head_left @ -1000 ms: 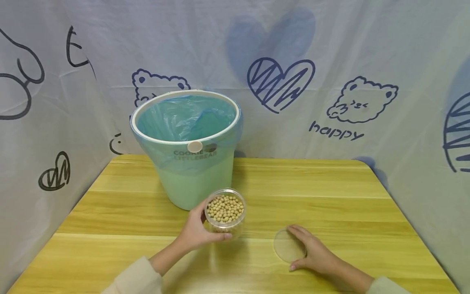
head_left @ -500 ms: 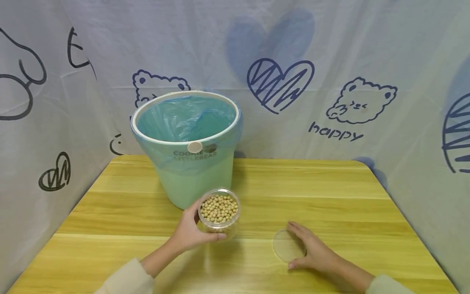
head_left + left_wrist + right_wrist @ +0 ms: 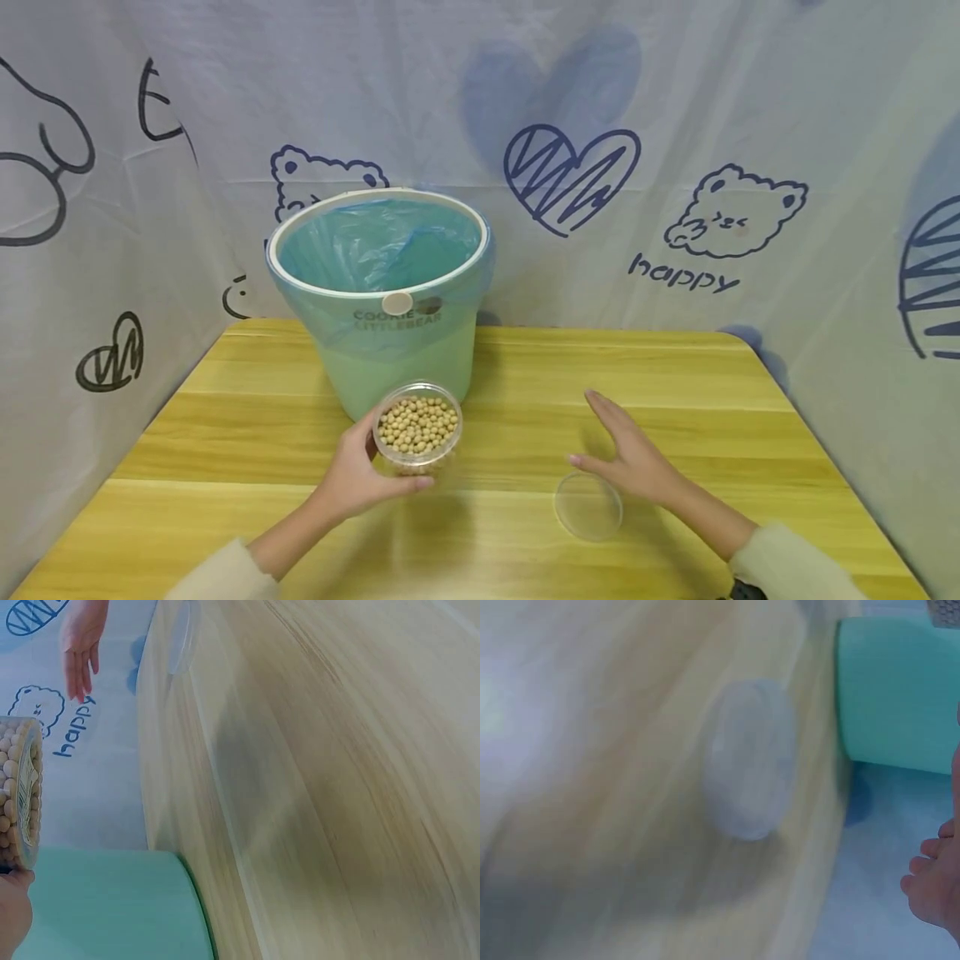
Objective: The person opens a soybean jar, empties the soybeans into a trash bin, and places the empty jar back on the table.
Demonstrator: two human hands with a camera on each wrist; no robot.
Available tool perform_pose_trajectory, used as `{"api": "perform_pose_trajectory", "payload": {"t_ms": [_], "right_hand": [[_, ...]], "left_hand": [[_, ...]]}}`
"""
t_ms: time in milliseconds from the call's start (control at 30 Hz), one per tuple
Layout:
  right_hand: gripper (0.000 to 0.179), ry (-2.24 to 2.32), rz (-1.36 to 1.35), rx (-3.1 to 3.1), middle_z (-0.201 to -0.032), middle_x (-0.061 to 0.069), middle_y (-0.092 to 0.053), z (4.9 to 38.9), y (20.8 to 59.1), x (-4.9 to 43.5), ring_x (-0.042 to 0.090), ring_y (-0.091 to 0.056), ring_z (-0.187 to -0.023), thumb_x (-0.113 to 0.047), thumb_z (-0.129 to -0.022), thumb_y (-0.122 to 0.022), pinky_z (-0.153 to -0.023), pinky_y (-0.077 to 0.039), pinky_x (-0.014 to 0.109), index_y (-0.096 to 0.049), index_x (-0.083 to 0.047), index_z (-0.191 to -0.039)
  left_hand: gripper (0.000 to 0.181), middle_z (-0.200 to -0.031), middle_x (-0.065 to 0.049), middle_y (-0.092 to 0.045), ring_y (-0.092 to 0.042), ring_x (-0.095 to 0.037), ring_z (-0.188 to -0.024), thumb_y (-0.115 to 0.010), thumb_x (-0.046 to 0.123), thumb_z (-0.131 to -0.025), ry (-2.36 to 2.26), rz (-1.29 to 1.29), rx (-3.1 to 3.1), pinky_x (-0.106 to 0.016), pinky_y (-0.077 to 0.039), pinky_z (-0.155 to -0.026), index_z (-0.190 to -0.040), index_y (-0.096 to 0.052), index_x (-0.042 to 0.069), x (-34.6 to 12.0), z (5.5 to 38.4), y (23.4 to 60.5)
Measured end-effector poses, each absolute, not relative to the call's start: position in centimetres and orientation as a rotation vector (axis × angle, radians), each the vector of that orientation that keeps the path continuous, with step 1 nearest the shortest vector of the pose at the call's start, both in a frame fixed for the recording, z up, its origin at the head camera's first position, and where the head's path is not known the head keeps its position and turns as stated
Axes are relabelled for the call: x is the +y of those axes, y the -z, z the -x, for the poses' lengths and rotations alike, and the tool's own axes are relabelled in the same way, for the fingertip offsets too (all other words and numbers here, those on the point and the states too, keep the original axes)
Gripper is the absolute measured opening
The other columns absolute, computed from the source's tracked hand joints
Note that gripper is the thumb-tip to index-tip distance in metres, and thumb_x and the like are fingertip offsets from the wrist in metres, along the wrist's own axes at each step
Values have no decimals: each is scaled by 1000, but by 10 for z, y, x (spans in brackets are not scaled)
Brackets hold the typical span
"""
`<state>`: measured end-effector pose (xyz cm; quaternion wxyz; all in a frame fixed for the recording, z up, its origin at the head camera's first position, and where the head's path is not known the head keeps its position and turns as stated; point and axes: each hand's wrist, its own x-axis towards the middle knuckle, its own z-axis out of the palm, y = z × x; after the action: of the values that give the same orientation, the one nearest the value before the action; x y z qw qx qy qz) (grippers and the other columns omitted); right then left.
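While your left hand (image 3: 354,482) clamps the soybean jar (image 3: 417,427), right hand (image 3: 633,457) spreads thumb from fingers.
Likely carrying: stay level inside tabletop (image 3: 555,367) edges.

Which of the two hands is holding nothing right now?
The right hand, raised apart from the clear lid; the left hand, by contrast, grips the clear jar of pale beans.

In the left grip (image 3: 356,479), tan beans (image 3: 417,426) are showing through a clear jar (image 3: 440,457); beyond it, a mint-green bucket (image 3: 390,371) is wearing a translucent blue liner (image 3: 352,250) (the rim (image 3: 352,293) is showing white). Beneath the right grip (image 3: 637,468), yellow wood grain is streaking the table (image 3: 637,367).
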<state>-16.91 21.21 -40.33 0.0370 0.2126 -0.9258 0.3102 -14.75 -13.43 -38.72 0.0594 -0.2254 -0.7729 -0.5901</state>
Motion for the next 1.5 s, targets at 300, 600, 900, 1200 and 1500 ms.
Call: {"api": "perform_pose_trajectory", "payload": {"t_ms": [300,600,900,1200,1500], "right_hand": [[91,-880,-609,-2879,-153,22,-17,189,380,185,42,-19,-139,-42,-83,-65,-112,-21,58,-16,2,-147],[96,-861,-576,-2890,-155,18,-6,210,351,160,37,-8,-143,-47,-83,-61,-115,-13,56,-10,2,-147],[103,-798,-549,-2903,-156,17,2,232,322,144,35,4,-144,-62,-82,-52,-117,-2,53,-4,2,-147],[99,-775,-488,-2900,-155,18,4,251,292,127,35,5,-143,-58,-84,-52,-118,-4,50,-4,2,-148],[99,-730,-487,-2913,-154,19,8,269,262,117,33,10,-143,-56,-86,-51,-118,1,46,1,2,-147]], "left_hand": [[87,-129,-20,-49,-51,6,-107,-83,3,-61,1747,545,-2363,-14,-46,-92,-136,-38,-3,-149,145,381],[86,-128,-19,-49,-49,9,-105,-83,8,-64,1651,415,-2454,-9,-43,-91,-136,-37,-2,-163,142,373],[82,-127,-21,-49,-50,9,-104,-81,1,-65,1657,430,-2391,-8,-44,-89,-135,-38,-4,-175,141,365],[80,-128,-21,-47,-48,13,-103,-79,-2,-67,1590,391,-2401,-4,-43,-86,-135,-37,-5,-191,138,357],[77,-118,18,-45,-49,13,-103,-77,-2,-70,1492,346,-2407,-4,-46,-83,-135,-37,-5,-209,136,347]]}}
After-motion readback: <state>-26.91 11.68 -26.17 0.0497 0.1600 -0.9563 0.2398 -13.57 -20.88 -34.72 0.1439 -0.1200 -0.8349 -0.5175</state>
